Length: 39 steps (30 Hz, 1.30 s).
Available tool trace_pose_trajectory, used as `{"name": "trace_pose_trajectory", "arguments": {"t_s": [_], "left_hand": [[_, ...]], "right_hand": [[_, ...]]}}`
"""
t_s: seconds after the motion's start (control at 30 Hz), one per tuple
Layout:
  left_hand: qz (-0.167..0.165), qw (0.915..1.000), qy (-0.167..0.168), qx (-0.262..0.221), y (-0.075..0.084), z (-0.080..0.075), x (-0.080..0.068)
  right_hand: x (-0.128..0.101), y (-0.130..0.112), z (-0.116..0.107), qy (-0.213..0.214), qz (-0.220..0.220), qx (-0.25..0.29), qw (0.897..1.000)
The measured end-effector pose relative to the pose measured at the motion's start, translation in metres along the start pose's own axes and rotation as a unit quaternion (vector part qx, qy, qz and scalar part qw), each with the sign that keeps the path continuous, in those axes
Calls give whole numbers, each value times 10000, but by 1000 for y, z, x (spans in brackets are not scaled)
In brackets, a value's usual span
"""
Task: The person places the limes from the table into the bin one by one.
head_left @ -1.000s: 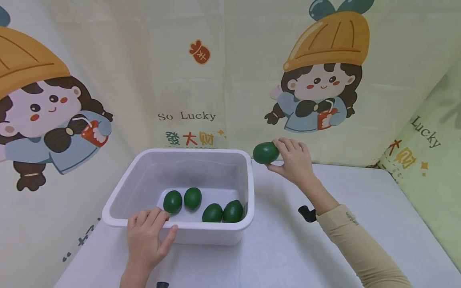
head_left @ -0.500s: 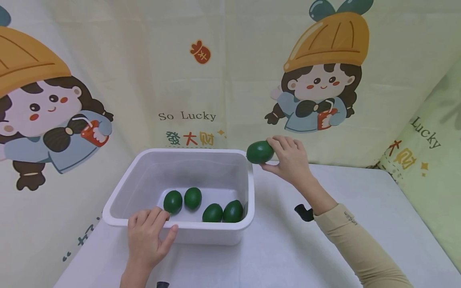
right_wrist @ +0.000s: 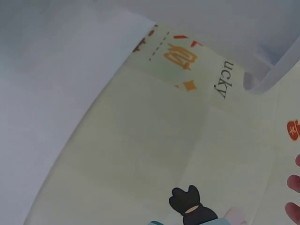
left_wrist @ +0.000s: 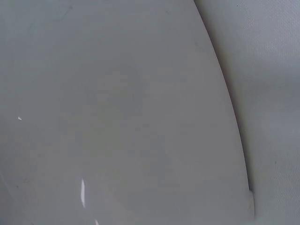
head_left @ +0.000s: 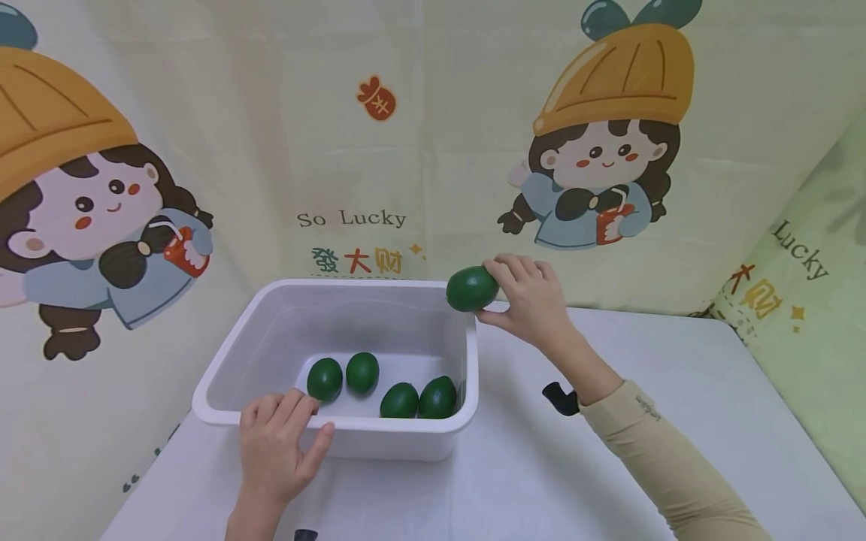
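In the head view my right hand (head_left: 529, 304) pinches a smooth dark green avocado (head_left: 472, 288) between thumb and fingers, above the right back corner of a white plastic basin (head_left: 392, 424). Several more avocados lie on the basin's floor; among them are a left avocado (head_left: 325, 379) and a right avocado (head_left: 437, 397). My left hand (head_left: 276, 449) grips the basin's front rim, fingers bent over it and thumb against the outside. Fingertips (right_wrist: 294, 183) of my right hand show at the edge of the right wrist view, while the avocado is out of that view.
A white-covered table (head_left: 521, 473) bears the basin. Behind it hangs a cream cloth backdrop (head_left: 460, 150) with printed cartoon figures. A black camera mount (head_left: 561, 399) sits by my right wrist. The basin's smooth wall (left_wrist: 117, 117) fills most of the left wrist view.
My right hand has carried the avocado leftward, from beside the basin to above its right back corner. The left hand and the avocados inside have stayed in place.
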State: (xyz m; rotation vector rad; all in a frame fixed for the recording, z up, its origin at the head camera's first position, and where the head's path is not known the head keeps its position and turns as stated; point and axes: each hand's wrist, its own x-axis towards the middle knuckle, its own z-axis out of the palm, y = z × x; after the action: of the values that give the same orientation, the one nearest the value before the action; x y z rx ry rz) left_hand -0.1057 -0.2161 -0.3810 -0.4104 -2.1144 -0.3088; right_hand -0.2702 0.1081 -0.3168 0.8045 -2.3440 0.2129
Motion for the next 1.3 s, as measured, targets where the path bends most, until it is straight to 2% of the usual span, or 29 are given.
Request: {"name": "trace_pose_trajectory", "arguments": {"t_s": [0.67,1.3], "left_hand": [[-59,9999,-119,-33,-2,0,6],[-89,9998,-194,-53,-4,-2,10]], "right_hand": [[20,-21,6,-154,-263,54,9995],[28,-35,8,-839,-107,44,9964]]}}
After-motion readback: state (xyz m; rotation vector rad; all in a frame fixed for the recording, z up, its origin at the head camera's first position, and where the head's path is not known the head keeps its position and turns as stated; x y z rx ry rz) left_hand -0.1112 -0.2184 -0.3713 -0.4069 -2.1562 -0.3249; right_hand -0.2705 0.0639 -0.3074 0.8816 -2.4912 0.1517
